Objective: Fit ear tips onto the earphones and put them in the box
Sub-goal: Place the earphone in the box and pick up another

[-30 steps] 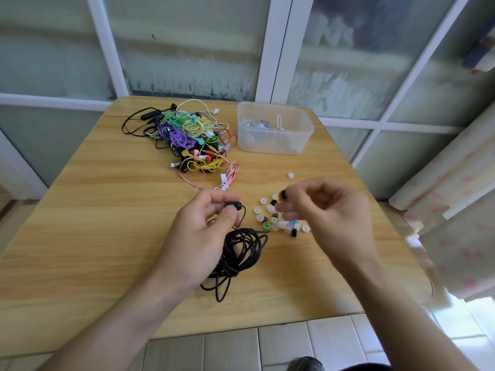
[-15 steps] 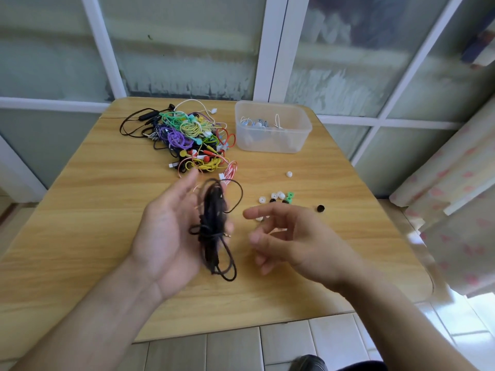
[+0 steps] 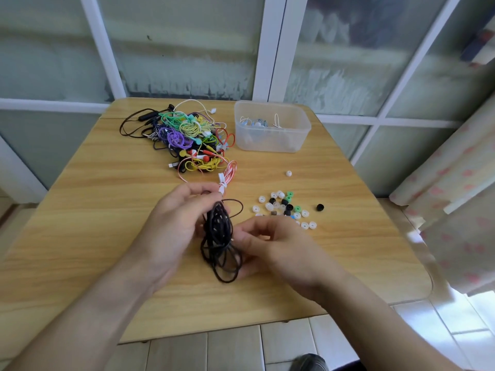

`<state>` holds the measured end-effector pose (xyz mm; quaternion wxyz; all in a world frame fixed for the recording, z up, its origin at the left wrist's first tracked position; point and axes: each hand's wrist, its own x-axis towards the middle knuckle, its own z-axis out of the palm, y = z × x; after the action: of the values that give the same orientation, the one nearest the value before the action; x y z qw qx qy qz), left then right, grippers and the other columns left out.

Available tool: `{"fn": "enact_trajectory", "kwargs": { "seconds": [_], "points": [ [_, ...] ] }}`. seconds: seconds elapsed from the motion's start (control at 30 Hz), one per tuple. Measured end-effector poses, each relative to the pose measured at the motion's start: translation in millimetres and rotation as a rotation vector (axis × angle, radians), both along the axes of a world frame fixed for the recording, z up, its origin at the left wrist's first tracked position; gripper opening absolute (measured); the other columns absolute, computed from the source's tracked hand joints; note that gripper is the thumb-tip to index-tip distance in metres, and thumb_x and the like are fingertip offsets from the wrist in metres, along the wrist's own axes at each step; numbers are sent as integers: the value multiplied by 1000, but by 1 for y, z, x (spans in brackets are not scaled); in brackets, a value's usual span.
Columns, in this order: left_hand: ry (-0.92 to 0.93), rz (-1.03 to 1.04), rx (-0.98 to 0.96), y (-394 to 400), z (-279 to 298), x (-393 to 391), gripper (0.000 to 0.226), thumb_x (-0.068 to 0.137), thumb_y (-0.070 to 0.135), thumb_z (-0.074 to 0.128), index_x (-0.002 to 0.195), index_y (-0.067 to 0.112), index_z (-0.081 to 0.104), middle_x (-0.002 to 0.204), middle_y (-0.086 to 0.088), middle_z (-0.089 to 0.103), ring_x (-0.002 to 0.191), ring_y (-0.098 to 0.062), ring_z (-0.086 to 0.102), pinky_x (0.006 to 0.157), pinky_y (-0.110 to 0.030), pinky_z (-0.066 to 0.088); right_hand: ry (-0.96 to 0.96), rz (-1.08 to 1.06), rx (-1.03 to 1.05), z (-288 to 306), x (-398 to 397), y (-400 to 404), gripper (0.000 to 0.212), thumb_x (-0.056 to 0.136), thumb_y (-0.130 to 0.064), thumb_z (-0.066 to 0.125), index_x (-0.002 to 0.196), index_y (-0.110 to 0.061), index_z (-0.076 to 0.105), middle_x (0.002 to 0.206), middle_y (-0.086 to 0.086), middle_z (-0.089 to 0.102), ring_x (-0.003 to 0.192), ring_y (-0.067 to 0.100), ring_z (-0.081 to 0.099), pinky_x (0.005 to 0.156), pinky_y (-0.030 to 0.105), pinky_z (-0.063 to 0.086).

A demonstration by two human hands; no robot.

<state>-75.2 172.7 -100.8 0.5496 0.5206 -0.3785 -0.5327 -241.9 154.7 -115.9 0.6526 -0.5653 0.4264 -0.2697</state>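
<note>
Both hands' fingers (image 3: 203, 192) around black earphones (image 3: 218, 236)

A light wooden bench with rounded corners (image 3: 80, 210) stands against the window wall. At its far side lies a tangled heap of many-coloured corded earphones (image 3: 187, 137), and just to the right of that a clear plastic box (image 3: 272, 127). Nearer, right of centre, small silicone ear tips in white, black and green (image 3: 284, 207) lie scattered, one white tip (image 3: 288, 173) and one black tip (image 3: 320, 207) apart from them.

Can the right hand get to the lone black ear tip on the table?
Probably yes. The black ear tip sits alone on bare table, just beyond the right hand, with nothing between. But that hand is busy at the black earphones.
</note>
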Motion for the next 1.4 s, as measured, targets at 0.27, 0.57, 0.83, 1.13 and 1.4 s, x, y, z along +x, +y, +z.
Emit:
{"fn": "enact_trajectory", "kwargs": {
  "seconds": [0.27,0.57,0.83,1.13,1.4],
  "points": [
    [-238,38,-132,-3,-1,16,24,81,19,68,105,13,67,86,-5,75,85,-15,70,80,-28,54,104,12,-79,9,-17,-6,9,96,-6,59,96,1,64,83,8,60,68,20,68,67,33,60],
    [-724,144,-145,-6,-13,32,15,92,17,62,89,30,67,73,8,73,63,-10,69,69,-32,57,477,127,-269,12,-26,-10,9,97,-25,58,93,-20,65,62,1,68,50,21,60,58,37,52],
    [-479,159,-88,-7,-12,27,7,86,24,70,82,22,75,76,8,75,77,-9,69,81,-23,51,65,-163,-392,4,-14,-12,5,87,-10,72,87,-15,72,71,-1,68,69,24,67,64,39,58],
    [11,53,-356,-6,0,15,31,85,11,62,115,9,52,82,-14,72,68,-28,67,76,-35,56,-209,-209,-256,0,-6,-13,22,91,4,62,109,-6,66,82,4,64,78,22,68,72,32,56],
    [-156,-357,-326,0,0,18,55,80,-3,57,132,14,48,97,-13,68,52,-26,59,62,-25,50,-292,-20,67,5,3,-10,27,97,-7,55,122,-1,63,79,5,52,68,13,53,60,24,46]
  ]
}}
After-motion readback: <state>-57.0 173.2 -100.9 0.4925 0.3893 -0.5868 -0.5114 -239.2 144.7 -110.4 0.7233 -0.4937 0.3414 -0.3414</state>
